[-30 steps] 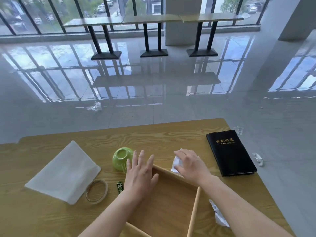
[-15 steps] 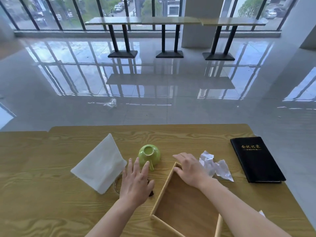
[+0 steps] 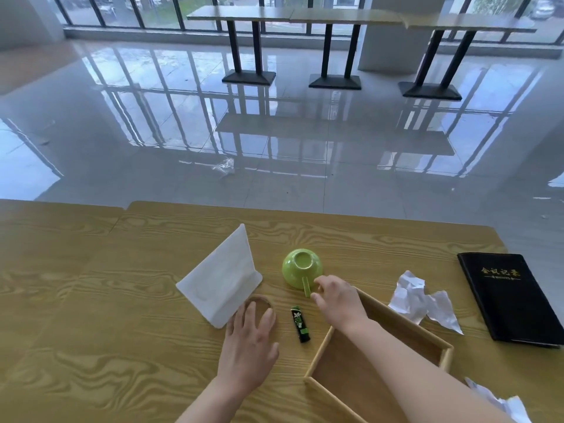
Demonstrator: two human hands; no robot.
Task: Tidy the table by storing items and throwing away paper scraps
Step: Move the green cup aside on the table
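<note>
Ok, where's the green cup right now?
Head view, centre: the green cup sits just beyond the wooden tray, right of the white sheet, with the right hand at its handle.

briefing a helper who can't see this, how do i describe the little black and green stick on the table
On the light wooden table, find the open wooden tray near the front edge. Just left of it, nearer than the upturned green cup, lies the small black stick with green print, the only dark, narrow thing there.
</note>
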